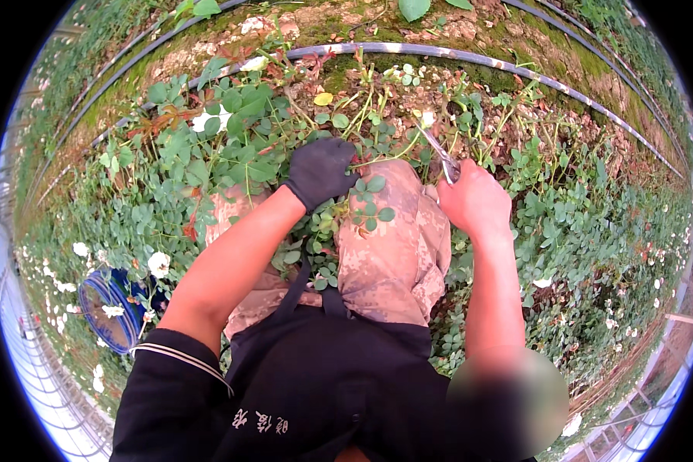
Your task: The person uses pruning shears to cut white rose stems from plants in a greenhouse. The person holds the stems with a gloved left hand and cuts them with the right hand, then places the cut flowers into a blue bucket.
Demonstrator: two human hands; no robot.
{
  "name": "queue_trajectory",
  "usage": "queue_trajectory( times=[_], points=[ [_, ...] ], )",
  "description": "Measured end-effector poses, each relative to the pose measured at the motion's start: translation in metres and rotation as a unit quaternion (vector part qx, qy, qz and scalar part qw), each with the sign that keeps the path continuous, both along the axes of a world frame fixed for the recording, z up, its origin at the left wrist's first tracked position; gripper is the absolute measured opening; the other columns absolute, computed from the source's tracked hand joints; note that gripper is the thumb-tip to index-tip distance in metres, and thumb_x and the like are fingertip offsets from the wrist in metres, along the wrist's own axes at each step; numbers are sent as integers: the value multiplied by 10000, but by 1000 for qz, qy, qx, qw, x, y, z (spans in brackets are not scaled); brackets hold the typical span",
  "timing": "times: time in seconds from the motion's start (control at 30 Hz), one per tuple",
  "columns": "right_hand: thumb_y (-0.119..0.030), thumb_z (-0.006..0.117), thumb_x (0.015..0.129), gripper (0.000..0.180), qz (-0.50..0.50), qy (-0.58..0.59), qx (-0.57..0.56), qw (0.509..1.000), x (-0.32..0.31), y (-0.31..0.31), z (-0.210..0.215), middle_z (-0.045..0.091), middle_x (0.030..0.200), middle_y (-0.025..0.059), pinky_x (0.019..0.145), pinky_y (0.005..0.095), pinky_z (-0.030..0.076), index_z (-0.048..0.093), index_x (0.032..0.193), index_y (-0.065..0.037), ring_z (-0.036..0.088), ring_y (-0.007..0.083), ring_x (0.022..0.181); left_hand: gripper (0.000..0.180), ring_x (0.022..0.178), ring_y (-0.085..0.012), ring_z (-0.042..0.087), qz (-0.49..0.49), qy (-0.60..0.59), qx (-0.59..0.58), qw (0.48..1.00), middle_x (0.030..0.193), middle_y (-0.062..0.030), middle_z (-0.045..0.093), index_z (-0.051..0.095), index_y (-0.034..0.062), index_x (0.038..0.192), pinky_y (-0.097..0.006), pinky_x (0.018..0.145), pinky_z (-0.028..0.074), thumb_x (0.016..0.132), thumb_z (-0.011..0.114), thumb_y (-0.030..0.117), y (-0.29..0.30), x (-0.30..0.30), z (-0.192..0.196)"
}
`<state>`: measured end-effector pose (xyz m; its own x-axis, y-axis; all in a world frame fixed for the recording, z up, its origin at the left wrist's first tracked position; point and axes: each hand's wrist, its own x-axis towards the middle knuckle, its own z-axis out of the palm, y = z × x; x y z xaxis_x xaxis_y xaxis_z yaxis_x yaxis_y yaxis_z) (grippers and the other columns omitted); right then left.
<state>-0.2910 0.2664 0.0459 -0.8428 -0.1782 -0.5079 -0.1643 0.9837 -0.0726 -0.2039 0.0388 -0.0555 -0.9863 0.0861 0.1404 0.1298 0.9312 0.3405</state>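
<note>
At the far left we see a blue round container (135, 322) leaning among the plants, its open mouth turned toward us, with a white flower (159, 265) just beside it; next come dense green leaves (242, 104), a few reddish ones among them. Our left hand (321, 171), in a black glove, is folded in on itself and pinches a stem (385, 159), though its fingertips are hidden from us. The stem is thin and light green, lying over the knee of our pale pinkish-brown camouflage trousers (389, 246) and running from the glove toward the right; small rounded green leaflets (373, 206) hang below it against the cloth. Above, 1 yellow leaf (323, 99) lies near bare reddish soil, and a dark hose (439, 51) with pale patches arches across the rows. Further right we find the shears (440, 152), slim and silvery, pointing up and left near the cut-back shoots; we cannot tell whether their blades meet. Our bare right hand (477, 199) is wrapped around their handles, fingers pressed together, and beyond it more green foliage (566, 223) fills the ground
</note>
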Motion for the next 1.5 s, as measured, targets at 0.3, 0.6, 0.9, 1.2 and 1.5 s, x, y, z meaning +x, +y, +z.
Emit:
queue_trajectory(
  times=[0.3,0.6,0.9,1.2,1.5],
  points=[
    [-323,628,810,407,159,-21,163,974,2,58,26,625,1064,164,861,433,501,570,1093,-36,616,317,1017,338,860,-258,582,-43,43,25,998,864,-59,580,608,123,905,-377,694,506,649,744,296,-15,0,-28],
    [-295,498,942,351,-228,-282,-302,882,-23,1,34,636,799,121,639,391,561,577,1061,26,662,268,652,307,799,-267,577,-62,90,85,990,812,-62,555,597,132,829,-387,650,491,639,742,325,-21,-7,-39],
    [-357,311,999,472,-421,-431,-662,446,7,-112,-51,603,821,140,735,507,567,519,1091,57,643,315,739,188,812,-248,595,4,-14,288,958,846,-37,591,617,176,879,-361,650,515,737,641,297,-22,-5,-70],
    [-384,329,988,457,-432,-412,-733,327,-1,-132,-63,546,750,84,678,473,504,529,1067,18,568,277,671,238,898,-257,614,59,-123,396,908,937,-46,631,648,155,956,-349,682,528,764,653,296,-18,-9,-82],
    [-401,339,983,481,-437,-416,-683,412,7,-108,-61,558,766,97,653,461,500,545,1080,23,561,258,664,195,776,-256,570,2,42,149,988,798,-30,543,584,178,807,-371,631,496,670,677,281,-18,-7,-49]
  ],
)
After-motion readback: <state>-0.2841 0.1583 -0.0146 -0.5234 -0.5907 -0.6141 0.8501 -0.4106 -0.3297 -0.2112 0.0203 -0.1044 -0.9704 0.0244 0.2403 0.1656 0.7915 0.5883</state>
